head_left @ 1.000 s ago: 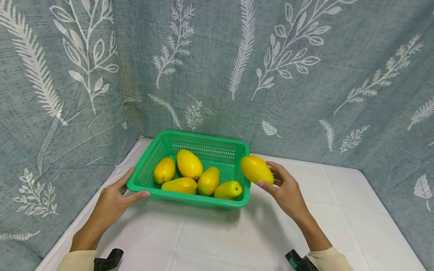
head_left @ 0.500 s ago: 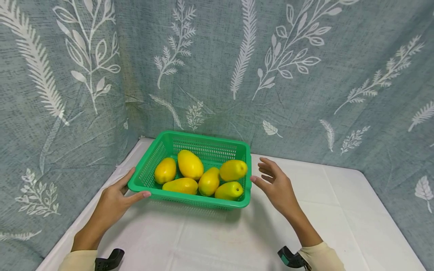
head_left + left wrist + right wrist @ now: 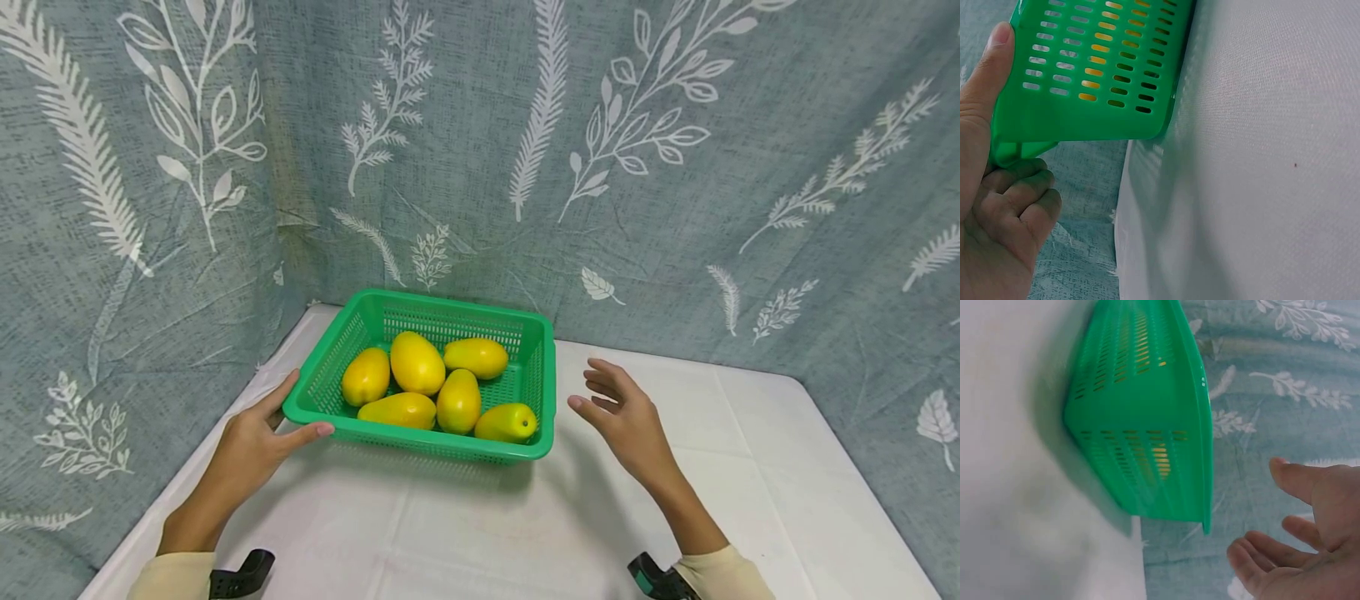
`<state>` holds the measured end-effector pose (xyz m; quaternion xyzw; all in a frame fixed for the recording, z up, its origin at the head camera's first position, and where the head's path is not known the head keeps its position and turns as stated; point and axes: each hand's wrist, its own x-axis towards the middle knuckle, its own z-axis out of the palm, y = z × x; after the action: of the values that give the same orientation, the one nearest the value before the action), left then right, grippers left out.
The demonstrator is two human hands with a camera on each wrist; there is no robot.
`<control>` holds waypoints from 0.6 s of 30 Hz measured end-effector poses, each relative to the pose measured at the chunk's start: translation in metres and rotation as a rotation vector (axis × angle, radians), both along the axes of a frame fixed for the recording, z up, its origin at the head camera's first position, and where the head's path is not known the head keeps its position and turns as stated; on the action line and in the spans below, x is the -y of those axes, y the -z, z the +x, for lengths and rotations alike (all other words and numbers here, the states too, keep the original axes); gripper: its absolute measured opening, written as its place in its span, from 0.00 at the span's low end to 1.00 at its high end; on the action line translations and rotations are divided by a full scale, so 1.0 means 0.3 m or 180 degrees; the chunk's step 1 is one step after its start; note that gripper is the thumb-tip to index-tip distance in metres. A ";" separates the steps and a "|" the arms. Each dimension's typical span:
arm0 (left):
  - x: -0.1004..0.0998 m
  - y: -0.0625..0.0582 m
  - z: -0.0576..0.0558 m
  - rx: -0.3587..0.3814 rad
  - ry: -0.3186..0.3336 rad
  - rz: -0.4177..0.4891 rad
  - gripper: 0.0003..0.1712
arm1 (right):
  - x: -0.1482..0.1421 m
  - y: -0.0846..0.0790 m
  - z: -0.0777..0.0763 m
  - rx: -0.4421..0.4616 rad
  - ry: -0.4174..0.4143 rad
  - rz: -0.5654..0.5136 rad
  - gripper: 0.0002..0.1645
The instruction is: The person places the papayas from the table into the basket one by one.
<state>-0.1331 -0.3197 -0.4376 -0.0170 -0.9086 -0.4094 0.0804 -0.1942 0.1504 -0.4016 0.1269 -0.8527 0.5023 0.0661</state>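
Observation:
A green plastic basket (image 3: 546, 383) with slotted walls holds several yellow mangoes (image 3: 417, 363). One mango (image 3: 477, 357) lies by the basket's back wall, right of the largest one. At the front-left corner my left hand (image 3: 251, 450) grips the rim; in the left wrist view the thumb (image 3: 991, 65) lies against the outer wall and the other fingers curl below the rim. Off the basket's right side, my right hand (image 3: 626, 425) is held in the air with relaxed, parted fingers. Nothing is in it, and the right wrist view shows a gap between it and the basket.
The basket stands on a white cloth-covered table (image 3: 720, 450), towards its back-left corner. A blue-green curtain (image 3: 480, 167) with white leaf prints hangs behind and along both sides of the table.
The right hand has let go of a mango inside the basket and drawn back to the right. That mango has come to lie further left, near the back wall. The left hand stays put.

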 end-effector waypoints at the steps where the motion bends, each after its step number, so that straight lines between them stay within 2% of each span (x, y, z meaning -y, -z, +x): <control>1: 0.000 0.000 0.000 -0.0003 0.0003 0.0002 0.60 | -0.007 0.003 0.003 0.0006 0.0010 0.0005 0.41; 10: 0.006 -0.004 -0.008 0.0057 0.0004 -0.0160 0.61 | -0.105 0.024 0.050 0.0109 0.0148 0.0194 0.41; 14: 0.009 -0.004 -0.009 0.0159 -0.0002 -0.0380 0.62 | -0.177 0.042 0.084 0.0113 0.0212 0.0476 0.40; 18: 0.018 -0.010 -0.008 0.0287 0.0038 -0.0621 0.63 | -0.256 0.066 0.117 -0.0008 0.0272 0.0877 0.39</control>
<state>-0.1356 -0.3253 -0.4345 -0.0117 -0.9468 -0.3198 0.0350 -0.1590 0.2272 -0.4214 0.0989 -0.9182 0.3771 0.0705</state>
